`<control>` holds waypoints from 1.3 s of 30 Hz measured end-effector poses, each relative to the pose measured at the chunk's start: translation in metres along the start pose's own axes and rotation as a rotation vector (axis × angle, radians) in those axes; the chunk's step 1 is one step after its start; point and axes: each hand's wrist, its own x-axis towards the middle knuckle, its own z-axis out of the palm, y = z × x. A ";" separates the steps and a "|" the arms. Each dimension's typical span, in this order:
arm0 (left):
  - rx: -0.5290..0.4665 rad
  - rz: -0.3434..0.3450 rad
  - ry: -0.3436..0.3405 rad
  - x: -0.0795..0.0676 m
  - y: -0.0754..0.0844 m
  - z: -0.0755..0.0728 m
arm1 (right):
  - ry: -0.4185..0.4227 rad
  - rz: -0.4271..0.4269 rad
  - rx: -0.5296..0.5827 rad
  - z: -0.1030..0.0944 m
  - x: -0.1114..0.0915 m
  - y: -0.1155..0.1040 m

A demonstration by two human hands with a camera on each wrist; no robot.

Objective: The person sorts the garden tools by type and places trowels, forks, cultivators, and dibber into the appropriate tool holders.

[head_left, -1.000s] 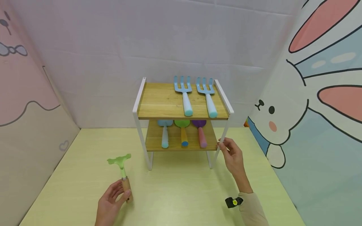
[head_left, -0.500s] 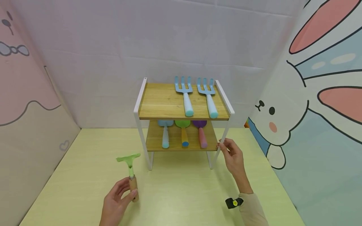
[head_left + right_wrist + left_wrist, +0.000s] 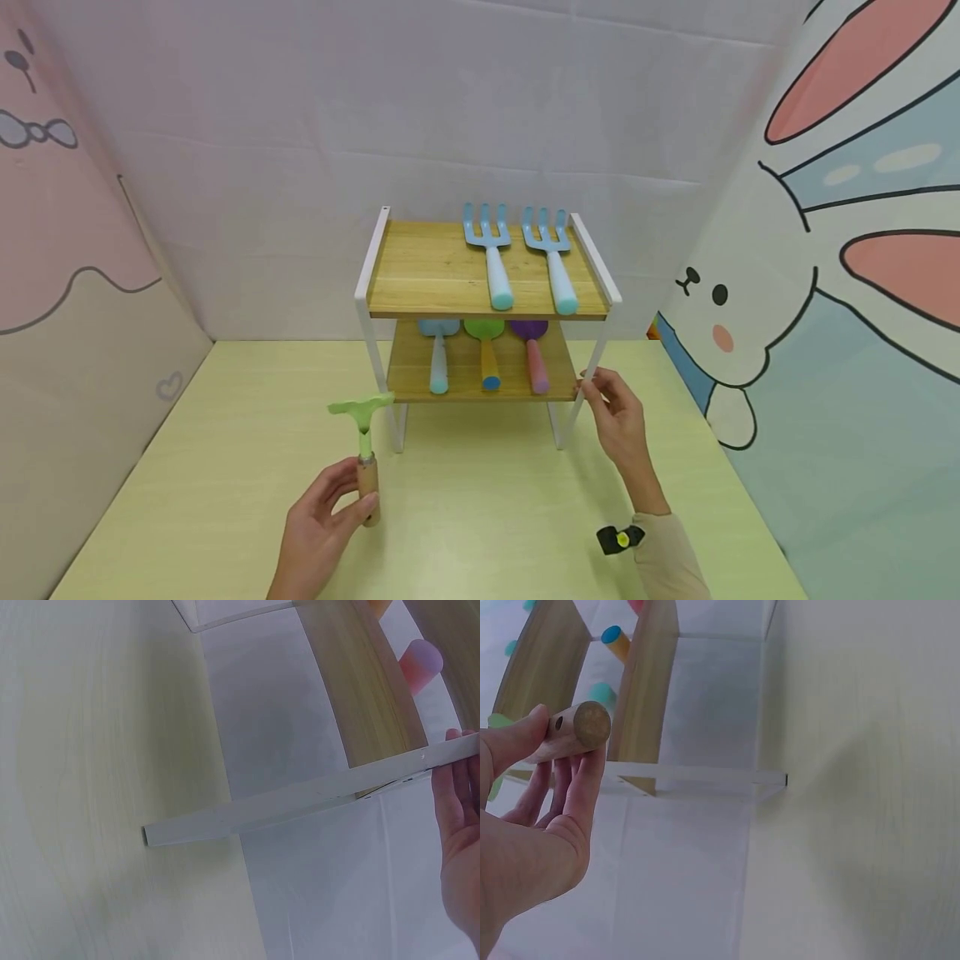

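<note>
My left hand [image 3: 321, 521] grips the wooden handle [image 3: 367, 479] of a small garden tool with a wide green, rake-like head [image 3: 363, 410]. The tool is raised above the table, its head up and near the left front leg of a two-tier shelf [image 3: 491, 315]. In the left wrist view, the round end of the handle [image 3: 592, 724] shows between thumb and fingers. My right hand [image 3: 621, 425] holds the shelf's white right front leg [image 3: 592, 362] at lower-tier height. The right wrist view shows fingertips [image 3: 454, 735] around that white leg.
Two blue hand forks [image 3: 497, 271] [image 3: 558, 275] lie on the right half of the top tier. On the lower tier are a pale-blue-handled tool [image 3: 438, 367], a green one with a yellow handle [image 3: 489, 362] and a purple one with a pink handle [image 3: 536, 362]. Fabric walls surround the table [image 3: 465, 517].
My left hand has carried the green garden tool rightward and slightly up, closer to the shelf. The right hand stays on the leg, and the tools on the shelf have not moved.
</note>
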 end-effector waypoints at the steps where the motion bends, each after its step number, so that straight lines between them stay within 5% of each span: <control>1: 0.007 0.015 -0.010 0.001 0.001 0.000 | -0.001 0.000 0.001 0.000 0.000 0.000; 20: 0.056 0.120 -0.125 0.017 0.040 0.012 | 0.027 0.029 -0.036 0.000 0.000 0.000; 29: 0.024 0.203 -0.196 0.030 0.058 0.019 | 0.036 0.046 -0.071 -0.002 -0.001 0.000; 39: -0.004 0.222 -0.238 0.041 0.079 0.027 | 0.037 0.043 -0.083 -0.001 -0.001 0.001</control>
